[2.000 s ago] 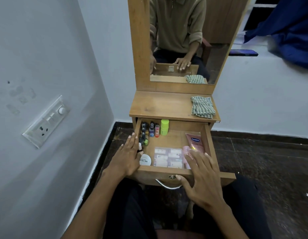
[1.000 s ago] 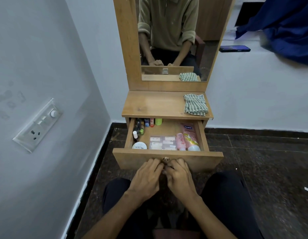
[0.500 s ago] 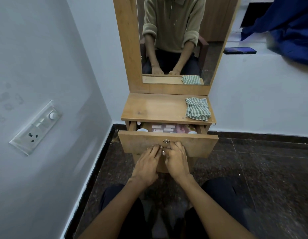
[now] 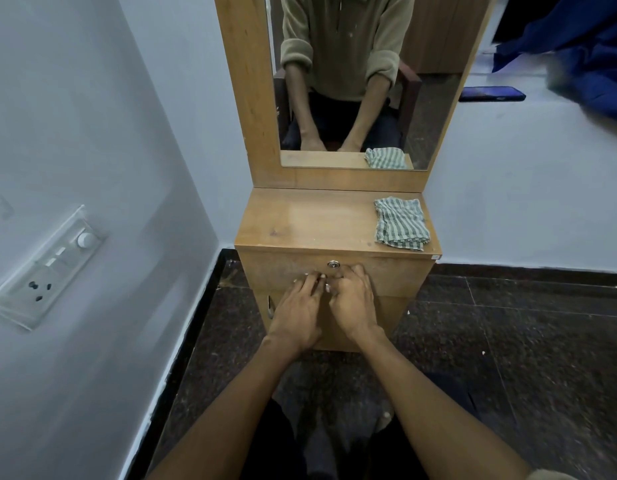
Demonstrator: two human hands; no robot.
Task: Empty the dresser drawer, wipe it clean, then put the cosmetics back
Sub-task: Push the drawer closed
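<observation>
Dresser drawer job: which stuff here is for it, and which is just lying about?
For the job: dresser drawer, pushed in; striped cloth on the dresser top; left hand and right hand at the drawer front.

Just lying about: phone, blue fabric, wall socket panel.

Dresser drawer (image 4: 386, 271) sits pushed in under the dresser top (image 4: 310, 220), lock (image 4: 333, 264) at its upper middle. Left hand (image 4: 298, 310) and right hand (image 4: 354, 301) lie side by side against the drawer front just below the lock; folded cloth (image 4: 401, 224) lies at the top's right edge near the front corner. Mirror (image 4: 355, 81) stands behind the top, switchboard (image 4: 47, 268) on the wall far left, phone (image 4: 492, 93) on a ledge right of the mirror.
</observation>
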